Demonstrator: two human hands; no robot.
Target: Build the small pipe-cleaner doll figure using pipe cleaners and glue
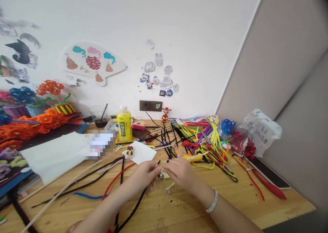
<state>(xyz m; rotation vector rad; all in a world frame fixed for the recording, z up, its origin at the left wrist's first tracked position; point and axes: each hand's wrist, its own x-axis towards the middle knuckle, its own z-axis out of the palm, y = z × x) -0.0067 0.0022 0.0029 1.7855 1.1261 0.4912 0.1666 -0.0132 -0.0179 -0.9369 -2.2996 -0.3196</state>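
Status: imo you're partway thru a small pale piece [162, 175] w/ a shiny bit, up at your fingertips over the front-centre of the desk [153, 210]. L hand [149, 174] and R hand [180, 173] both look closed in a pinch on it; exact contact is partly hidden. Done, afaict: a small doll-like figure [129, 152] at the L edge of a white sheet [143, 153], plus a red-hatted figurine [166, 114] standing at the back. Left: piece in hand looks unfinished, can't tell how much. Pale strip [169, 186] and a purple scrap [169, 192] lie near your R hand. Surface: wood, cluttered; black stems [122, 171] L, multicolour bundle [217, 134] R, yellow bottle [124, 125] and cup [100, 123] back L, plastic bag [263, 130] back R. Room: white wall [189, 38] w/ paper cut-outs [166, 82] and socket [156, 106], grey panel [276, 48] on R.
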